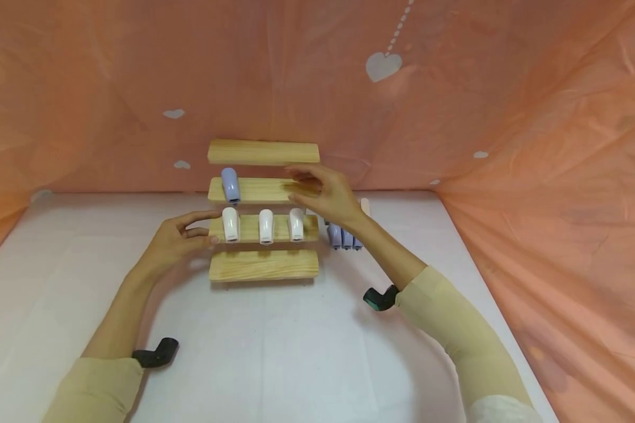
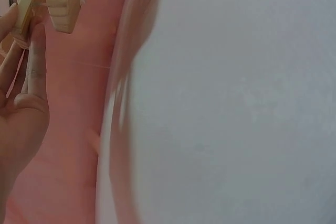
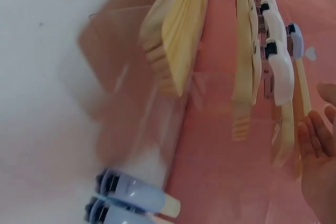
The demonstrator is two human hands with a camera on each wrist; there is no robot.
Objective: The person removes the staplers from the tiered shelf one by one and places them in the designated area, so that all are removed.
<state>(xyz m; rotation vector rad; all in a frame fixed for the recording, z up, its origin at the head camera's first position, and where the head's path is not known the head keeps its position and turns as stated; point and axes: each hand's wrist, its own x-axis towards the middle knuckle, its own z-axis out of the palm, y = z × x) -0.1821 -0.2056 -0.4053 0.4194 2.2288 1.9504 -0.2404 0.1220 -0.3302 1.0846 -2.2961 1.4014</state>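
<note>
A stepped wooden rack has several pale wooden shelves. Its third shelf (image 1: 254, 234) bears three white staplers, among them the middle white stapler (image 1: 266, 226). A lavender stapler (image 1: 230, 185) rests at the left of the second shelf (image 1: 264, 191). My left hand (image 1: 171, 241) grips the left end of the third shelf, thumb on one side and fingers on the other, as the left wrist view shows. My right hand (image 1: 328, 191) is at the right end of the second shelf, with thumb and fingers apart and nothing seen between the fingertips.
Several lavender staplers (image 1: 346, 237) lie on the white table (image 1: 296, 352) right of the rack, partly hidden by the right forearm. A bare top shelf (image 1: 264, 152) and bottom shelf (image 1: 264, 266) belong to the rack. An orange cloth (image 1: 508, 88) with hearts hangs behind.
</note>
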